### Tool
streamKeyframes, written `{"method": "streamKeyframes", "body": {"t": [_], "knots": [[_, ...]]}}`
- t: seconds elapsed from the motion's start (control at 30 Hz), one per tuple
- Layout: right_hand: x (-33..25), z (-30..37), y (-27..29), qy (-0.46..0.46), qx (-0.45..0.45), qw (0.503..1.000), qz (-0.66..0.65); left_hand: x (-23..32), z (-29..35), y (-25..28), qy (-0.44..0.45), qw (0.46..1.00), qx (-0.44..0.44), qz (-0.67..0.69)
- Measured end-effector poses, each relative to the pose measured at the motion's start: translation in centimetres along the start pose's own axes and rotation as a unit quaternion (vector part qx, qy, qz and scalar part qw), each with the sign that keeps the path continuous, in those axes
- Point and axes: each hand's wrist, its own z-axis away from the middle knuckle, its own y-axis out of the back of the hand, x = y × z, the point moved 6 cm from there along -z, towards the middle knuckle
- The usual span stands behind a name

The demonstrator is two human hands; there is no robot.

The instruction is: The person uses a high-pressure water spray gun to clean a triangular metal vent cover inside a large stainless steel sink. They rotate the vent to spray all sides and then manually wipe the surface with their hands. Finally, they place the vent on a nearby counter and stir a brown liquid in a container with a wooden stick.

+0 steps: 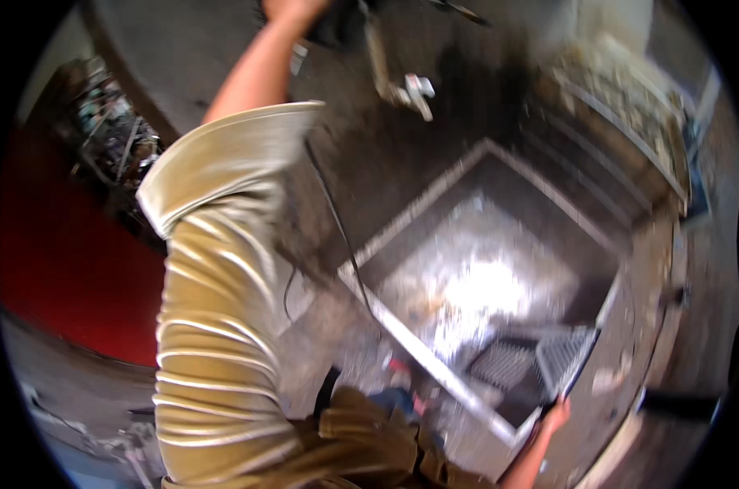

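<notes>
My left arm, in a tan sleeve, reaches up to the top edge, where my left hand is cut off and blurred. Dark things lie beside that hand, and its fingers cannot be made out. At the lower right my right hand is closed on the dark edge of a ribbed metal panel, by the corner of a large rectangular metal basin. Inside, the panel leans against the basin's side, with another ribbed surface beside it. Bright glare covers much of the basin's floor.
A thin black cable runs down to the basin's near rim. Beyond the basin stands a pipe with a white piece at its end. To the left are a red surface and a heap of scrap. A stone-like ledge lies far right.
</notes>
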Motion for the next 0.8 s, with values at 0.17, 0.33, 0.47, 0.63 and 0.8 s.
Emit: {"method": "streamKeyframes", "body": {"t": [0.17,0.33,0.47,0.63,0.8], "knots": [[0.4,0.6,7.7,-0.085,0.027,0.982,-0.168,-0.8,17.1,1.7,-0.307,0.927,0.020,0.213],[-1.9,5.3,16.1,-0.015,-0.023,0.968,-0.250,-9.3,40.3,-5.9,-0.183,0.937,-0.267,0.130],[0.3,13.0,28.3,0.033,0.022,0.989,-0.139,-13.8,55.6,-5.5,-0.168,0.899,-0.403,0.033],[6.4,22.3,42.3,0.018,0.109,0.994,0.007,-16.4,67.0,-6.6,-0.171,0.846,-0.506,0.006],[14.4,29.5,42.4,-0.100,0.209,0.972,0.034,-15.0,75.7,-10.7,-0.198,0.776,-0.598,0.022]]}}
